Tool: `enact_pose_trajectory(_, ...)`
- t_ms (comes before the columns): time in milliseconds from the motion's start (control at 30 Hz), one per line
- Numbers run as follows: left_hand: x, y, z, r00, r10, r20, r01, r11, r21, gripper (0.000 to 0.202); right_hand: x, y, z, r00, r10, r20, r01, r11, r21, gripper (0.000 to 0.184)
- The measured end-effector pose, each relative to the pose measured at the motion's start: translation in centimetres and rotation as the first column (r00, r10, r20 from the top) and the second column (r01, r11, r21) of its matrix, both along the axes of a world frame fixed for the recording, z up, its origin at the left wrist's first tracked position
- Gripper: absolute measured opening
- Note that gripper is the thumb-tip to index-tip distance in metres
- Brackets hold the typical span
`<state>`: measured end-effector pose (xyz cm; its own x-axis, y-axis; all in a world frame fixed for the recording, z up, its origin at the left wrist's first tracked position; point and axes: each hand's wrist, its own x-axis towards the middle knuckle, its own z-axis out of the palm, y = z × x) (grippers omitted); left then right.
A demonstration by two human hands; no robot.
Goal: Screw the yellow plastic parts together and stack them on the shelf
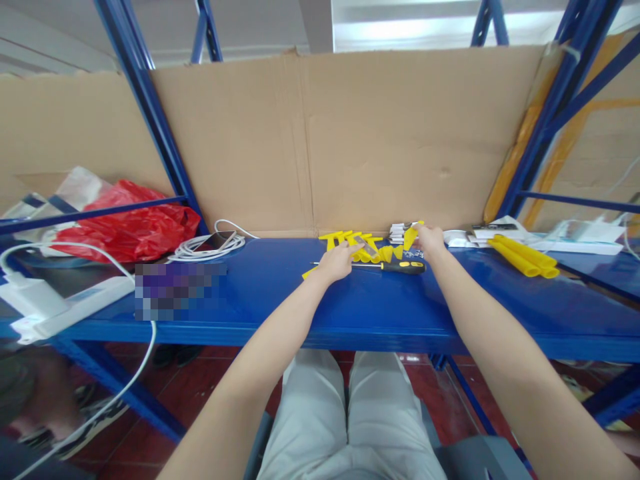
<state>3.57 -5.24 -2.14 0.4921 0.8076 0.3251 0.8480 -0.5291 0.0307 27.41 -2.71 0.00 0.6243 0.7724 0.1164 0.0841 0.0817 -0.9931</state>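
My left hand (336, 263) is low over the blue tabletop, fingers bent together at a cluster of yellow plastic pieces (331, 239). A greyish flat piece (368, 247) shows at its fingertips; whether the hand grips it is unclear. Farther right, my right hand (431, 240) pinches a yellow wedge-shaped piece (411, 236). Between the hands lies a screwdriver (403, 267) with a black and yellow handle, its shaft pointing left. Small shiny metal parts (413, 254) sit beside my right hand, and a stack of white pieces (397, 233) stands behind them.
Two yellow tubes (523, 256) lie on the right of the blue table (380, 313). A cardboard sheet (380, 140) closes off the back. To the left are a coiled white cable (207, 251), a red plastic bag (133, 220) and a power strip (87, 303) with a cord over the edge.
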Motion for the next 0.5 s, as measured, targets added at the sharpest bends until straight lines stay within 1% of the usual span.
enact_pose_trajectory(100,0.0,-0.1,0.0,1.000,-0.004,0.004,0.004,1.000,0.002,0.055,-0.7,-0.5,0.4,0.959,0.117,-0.257,-0.122,0.993,-0.005,0.005)
enact_pose_trajectory(200,0.0,-0.1,0.0,1.000,-0.012,0.010,0.012,1.000,0.001,0.055,-0.8,-0.5,0.4,0.904,0.182,-0.387,-0.196,0.981,0.005,0.011)
enact_pose_trajectory(267,0.0,0.0,0.0,1.000,-0.013,0.013,0.013,1.000,0.003,0.055,-0.7,-0.2,0.4,0.882,0.222,-0.416,-0.241,0.971,0.009,0.013)
enact_pose_trajectory(400,0.0,0.1,-0.1,1.000,-0.018,0.014,0.018,1.000,0.002,0.056,-0.8,0.1,0.2,0.854,0.317,-0.412,-0.345,0.939,0.006,0.018)
enact_pose_trajectory(500,0.0,0.1,-0.1,1.000,-0.025,0.017,0.025,1.000,-0.002,0.056,-1.3,-0.1,0.2,0.843,0.360,-0.399,-0.385,0.923,0.019,0.021)
